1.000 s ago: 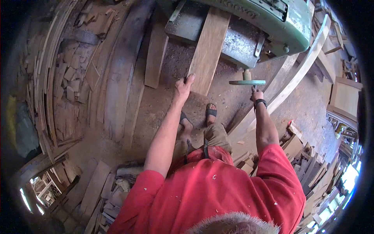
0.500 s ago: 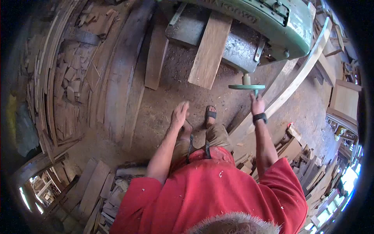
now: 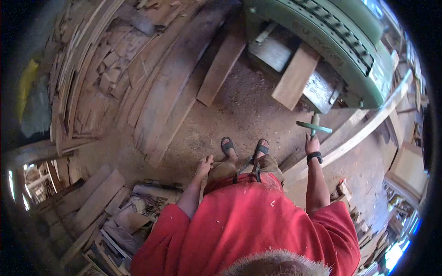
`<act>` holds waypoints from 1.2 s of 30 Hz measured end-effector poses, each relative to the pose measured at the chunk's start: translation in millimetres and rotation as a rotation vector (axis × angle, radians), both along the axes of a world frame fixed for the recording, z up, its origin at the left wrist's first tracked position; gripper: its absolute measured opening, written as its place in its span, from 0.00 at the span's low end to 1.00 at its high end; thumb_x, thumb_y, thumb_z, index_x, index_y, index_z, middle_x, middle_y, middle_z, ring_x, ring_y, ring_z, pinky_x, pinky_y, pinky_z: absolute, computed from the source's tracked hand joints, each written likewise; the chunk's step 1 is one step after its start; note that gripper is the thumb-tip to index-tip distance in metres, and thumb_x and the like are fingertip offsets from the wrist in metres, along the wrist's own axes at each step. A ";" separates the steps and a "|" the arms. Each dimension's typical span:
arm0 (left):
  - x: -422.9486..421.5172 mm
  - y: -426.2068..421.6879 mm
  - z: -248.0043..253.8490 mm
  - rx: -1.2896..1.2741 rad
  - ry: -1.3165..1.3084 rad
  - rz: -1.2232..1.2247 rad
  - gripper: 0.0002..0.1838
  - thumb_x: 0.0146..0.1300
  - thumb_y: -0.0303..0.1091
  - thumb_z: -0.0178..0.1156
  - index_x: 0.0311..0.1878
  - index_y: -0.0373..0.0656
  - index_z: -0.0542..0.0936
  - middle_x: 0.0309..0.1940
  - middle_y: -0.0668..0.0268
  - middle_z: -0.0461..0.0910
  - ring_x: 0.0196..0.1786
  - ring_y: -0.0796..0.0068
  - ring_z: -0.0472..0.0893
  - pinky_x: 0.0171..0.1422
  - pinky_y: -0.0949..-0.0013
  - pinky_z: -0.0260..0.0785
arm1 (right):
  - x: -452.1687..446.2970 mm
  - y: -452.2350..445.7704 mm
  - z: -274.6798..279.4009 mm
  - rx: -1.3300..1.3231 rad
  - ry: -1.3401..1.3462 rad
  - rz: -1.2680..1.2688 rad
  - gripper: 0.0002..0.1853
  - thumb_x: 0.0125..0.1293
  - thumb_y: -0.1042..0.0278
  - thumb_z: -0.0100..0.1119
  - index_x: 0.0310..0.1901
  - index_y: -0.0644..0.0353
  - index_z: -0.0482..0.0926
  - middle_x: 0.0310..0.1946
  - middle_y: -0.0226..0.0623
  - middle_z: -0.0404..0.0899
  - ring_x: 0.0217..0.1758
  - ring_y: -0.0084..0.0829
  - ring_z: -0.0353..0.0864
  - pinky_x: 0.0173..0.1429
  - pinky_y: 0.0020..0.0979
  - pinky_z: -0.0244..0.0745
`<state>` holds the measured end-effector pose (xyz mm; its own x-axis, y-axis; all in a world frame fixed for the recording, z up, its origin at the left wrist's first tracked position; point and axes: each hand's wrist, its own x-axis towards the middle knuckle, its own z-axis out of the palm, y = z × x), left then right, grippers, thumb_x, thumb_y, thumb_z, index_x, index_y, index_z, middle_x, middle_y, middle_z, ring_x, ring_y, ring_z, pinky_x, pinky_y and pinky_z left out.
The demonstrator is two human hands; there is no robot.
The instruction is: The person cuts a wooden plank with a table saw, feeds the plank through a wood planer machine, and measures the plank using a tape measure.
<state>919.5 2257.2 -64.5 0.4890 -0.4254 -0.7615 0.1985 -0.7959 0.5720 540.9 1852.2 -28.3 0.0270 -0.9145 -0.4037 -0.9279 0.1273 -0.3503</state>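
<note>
My right hand (image 3: 312,144) is closed around the handle of a green handwheel (image 3: 322,129), which sits low on the front of a green planing machine (image 3: 340,56). A wooden board (image 3: 295,77) sticks out of the machine, lying on its metal bed (image 3: 321,93). My left hand (image 3: 205,164) hangs beside my left thigh with its fingers curled. I see nothing in it, and it touches neither the machine nor the board.
Long planks (image 3: 179,87) lie to the left, one shorter board (image 3: 223,64) beside the machine. Scrap wood (image 3: 110,69) is heaped farther left. A long pale beam (image 3: 368,122) runs past the handwheel on the right. Offcuts (image 3: 126,221) lie behind me at left.
My left hand has lowered toward my thigh and its fingers have curled. My right hand remains at the handwheel. The view has turned, so the machine appears farther right; my feet now stand side by side.
</note>
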 end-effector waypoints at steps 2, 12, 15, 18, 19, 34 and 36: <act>11.9 4.9 11.7 -0.050 -0.013 0.040 0.28 0.73 0.55 0.54 0.54 0.35 0.81 0.43 0.52 0.85 0.38 0.65 0.85 0.42 0.64 0.79 | -4.9 -1.4 -17.5 -0.074 0.030 0.002 0.26 0.72 0.45 0.54 0.47 0.67 0.78 0.44 0.66 0.80 0.51 0.65 0.79 0.53 0.56 0.74; 119.8 66.6 -31.1 -0.042 -0.324 -0.321 0.28 0.71 0.56 0.54 0.42 0.33 0.80 0.41 0.46 0.84 0.45 0.45 0.83 0.50 0.51 0.72 | 14.3 7.9 -5.6 -0.055 0.049 -0.219 0.21 0.59 0.60 0.63 0.51 0.64 0.75 0.43 0.58 0.83 0.51 0.60 0.81 0.54 0.51 0.76; 162.5 75.9 -64.9 -0.014 -0.354 -0.313 0.26 0.70 0.54 0.56 0.41 0.34 0.81 0.40 0.46 0.84 0.46 0.44 0.83 0.50 0.50 0.71 | -1.6 8.2 -18.8 -0.425 0.061 -0.343 0.33 0.56 0.70 0.60 0.66 0.67 0.69 0.61 0.58 0.72 0.66 0.56 0.70 0.73 0.47 0.64; 194.6 29.5 -9.1 0.113 -0.197 -0.226 0.27 0.70 0.54 0.56 0.46 0.34 0.82 0.44 0.44 0.84 0.49 0.42 0.82 0.54 0.50 0.72 | 80.2 10.3 86.5 -0.886 -0.100 -0.435 0.33 0.59 0.77 0.54 0.69 0.68 0.66 0.66 0.55 0.67 0.69 0.50 0.70 0.71 0.44 0.67; 206.4 14.9 -8.4 0.113 -0.202 -0.237 0.27 0.70 0.54 0.56 0.46 0.34 0.82 0.44 0.44 0.84 0.49 0.42 0.82 0.54 0.50 0.72 | 104.2 3.2 110.7 -0.947 -0.196 -0.348 0.33 0.60 0.78 0.53 0.70 0.67 0.65 0.69 0.52 0.64 0.71 0.49 0.68 0.72 0.45 0.67; 370.8 -138.8 3.0 0.023 -0.459 -0.250 0.26 0.72 0.52 0.54 0.50 0.35 0.84 0.46 0.50 0.85 0.52 0.52 0.83 0.60 0.58 0.72 | 417.4 -320.4 297.8 -0.988 -0.768 0.114 0.24 0.62 0.71 0.64 0.61 0.54 0.77 0.66 0.45 0.71 0.69 0.44 0.71 0.69 0.42 0.70; 386.3 -142.2 0.2 0.093 -0.357 -0.270 0.25 0.73 0.51 0.54 0.53 0.36 0.83 0.48 0.49 0.85 0.52 0.51 0.83 0.60 0.57 0.72 | 438.8 -361.6 284.5 -1.163 -0.482 0.178 0.26 0.60 0.68 0.66 0.61 0.56 0.76 0.67 0.50 0.69 0.71 0.49 0.68 0.73 0.44 0.66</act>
<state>1305.8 2115.0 -64.3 0.6087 -0.5120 -0.6061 -0.2203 -0.8429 0.4908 979.7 1490.6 256.1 0.1055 -0.6899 0.7162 -0.6486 -0.5937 -0.4763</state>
